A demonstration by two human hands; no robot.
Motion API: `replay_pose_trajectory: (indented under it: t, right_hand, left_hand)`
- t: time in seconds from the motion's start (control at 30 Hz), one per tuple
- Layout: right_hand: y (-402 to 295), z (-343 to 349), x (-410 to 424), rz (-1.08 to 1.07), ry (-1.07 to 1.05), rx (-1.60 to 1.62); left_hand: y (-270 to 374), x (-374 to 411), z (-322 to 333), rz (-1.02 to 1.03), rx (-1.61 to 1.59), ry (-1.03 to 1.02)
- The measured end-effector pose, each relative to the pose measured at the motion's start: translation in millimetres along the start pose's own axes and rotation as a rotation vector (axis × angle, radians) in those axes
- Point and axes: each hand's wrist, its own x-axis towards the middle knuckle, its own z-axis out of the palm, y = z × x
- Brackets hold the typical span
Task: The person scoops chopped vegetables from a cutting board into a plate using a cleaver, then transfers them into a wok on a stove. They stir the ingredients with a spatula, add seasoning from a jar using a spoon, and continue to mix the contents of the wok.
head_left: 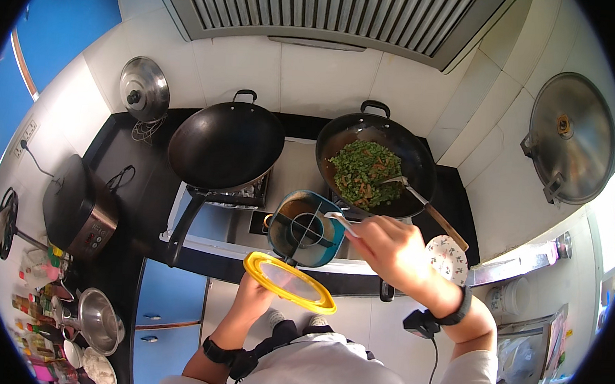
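Observation:
My left hand point(254, 296) holds a teal seasoning box point(330, 249) over the front of the stove. Its yellow-rimmed lid point(289, 281) is swung open towards me and hides most of my left fingers. Dividers split the box around a round middle section, and pale and brownish seasonings lie inside. Between the fingers of my right hand point(393, 252) is a small white spoon point(337, 217), its tip over the box's right side. Just beyond, a black wok point(417, 167) contains chopped green vegetables with brown bits point(364, 169). A wooden-handled metal spatula point(438, 218) rests in that wok.
Another black wok point(226, 145) sits on the left burner, its long handle jutting towards me. A flower-patterned plate point(447, 261) lies right of my right hand. Further left stand a rice cooker point(77, 207) and a steel bowl point(100, 319). A range hood point(323, 13) hangs above.

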Motion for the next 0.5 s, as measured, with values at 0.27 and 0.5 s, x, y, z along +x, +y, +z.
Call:
replay_pose_trajectory:
  t: [0.27, 0.5]
  right_hand:
    - [-14.4, 17.5, -13.3, 0.117, -0.015, 0.108]
    - [-14.0, 51.3, -28.5, 0.494, -0.047, 0.436]
  left_hand:
    - [-10.3, 1.4, 1.6, 0.011, 0.102, 0.021]
    - [-6.4, 0.4, 9.3, 0.225, 0.382, -0.004]
